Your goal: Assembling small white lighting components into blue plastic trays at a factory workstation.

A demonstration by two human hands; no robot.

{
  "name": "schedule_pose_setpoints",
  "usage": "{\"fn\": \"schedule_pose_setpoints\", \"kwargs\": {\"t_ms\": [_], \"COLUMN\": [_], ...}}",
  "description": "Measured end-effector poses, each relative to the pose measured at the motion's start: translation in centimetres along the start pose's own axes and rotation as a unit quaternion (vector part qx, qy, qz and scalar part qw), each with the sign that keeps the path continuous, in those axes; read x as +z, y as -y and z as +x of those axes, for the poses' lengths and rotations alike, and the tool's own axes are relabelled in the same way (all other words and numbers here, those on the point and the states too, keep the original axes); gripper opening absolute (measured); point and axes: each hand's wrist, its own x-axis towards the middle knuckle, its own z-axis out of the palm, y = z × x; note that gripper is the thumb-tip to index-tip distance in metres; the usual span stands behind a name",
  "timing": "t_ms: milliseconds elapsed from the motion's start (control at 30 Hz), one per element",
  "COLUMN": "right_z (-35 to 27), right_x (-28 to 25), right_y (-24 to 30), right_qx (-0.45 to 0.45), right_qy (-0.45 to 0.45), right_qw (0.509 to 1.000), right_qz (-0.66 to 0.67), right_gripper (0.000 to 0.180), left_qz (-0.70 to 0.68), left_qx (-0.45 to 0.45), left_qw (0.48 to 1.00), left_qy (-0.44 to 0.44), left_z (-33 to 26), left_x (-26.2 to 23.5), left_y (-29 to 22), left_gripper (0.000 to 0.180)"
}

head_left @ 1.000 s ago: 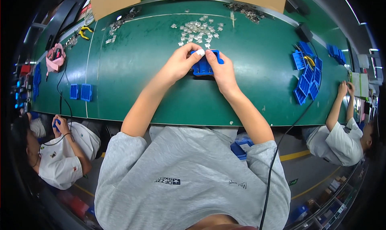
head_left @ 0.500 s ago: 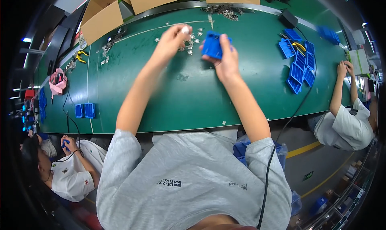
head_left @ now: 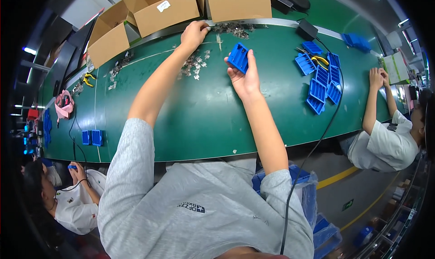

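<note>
Blue tray (head_left: 238,57) above open green table (head_left: 190,114)

Wearer as I see them through the head camera:

- Top: a light grey short-sleeved T-shirt (head_left: 190,200), plain knit, loose at the body, with creases across the chest.
- Sleeves: they end above the elbows; both forearms are bare.
- Marking: a small dark printed emblem with white lettering on the chest, upside down from my view.
- Hands: left hand (head_left: 194,32) and right hand (head_left: 244,78) both bare, no gloves, rings or watch that I can make out.
- Cable: a thin black cable (head_left: 312,155) passes beside the right sleeve.
</note>
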Motion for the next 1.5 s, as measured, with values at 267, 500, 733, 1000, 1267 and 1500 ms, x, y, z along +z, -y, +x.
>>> {"fn": "schedule_pose_setpoints", "kwargs": {"t_ms": [267,500,733,1000,1267,1500], "right_z": [-1.1,-2.4,-3.1,-3.7,-3.8,-4.5], "right_x": [1.4,2.0,2.5,2.9,3.1,3.4], "right_y": [-0.5,-3.2,-4.4,-5.0,-4.8,-5.0], "right_qx": [0.012,0.092,0.093,0.013,0.039,0.164], "right_qy": [0.030,0.136,0.165,0.136,0.150,0.151], "right_qw": [0.998,0.974,0.948,0.959,0.951,0.949], "right_qz": [-0.057,-0.157,-0.256,-0.248,-0.268,-0.224], "right_gripper": [0.047,0.039,0.041,0.048,0.048,0.040], "left_qz": [-0.334,-0.457,-0.506,-0.596,-0.543,-0.240], "left_qx": [-0.089,-0.151,-0.184,-0.186,-0.222,0.041], "left_qw": [0.935,0.866,0.830,0.778,0.807,0.956], "left_qy": [0.084,0.139,0.142,0.070,0.065,-0.161], "left_z": [-6.4,-17.8,-19.2,-20.1,-20.2,-20.0], "left_x": [-6.2,-9.5,-10.9,-9.7,-8.4,-10.0], "left_y": [-3.0,-3.7,-3.7,-4.7,-4.3,-5.3], "left_gripper": [0.022,0.012,0.011,0.021,0.016,0.015]}}
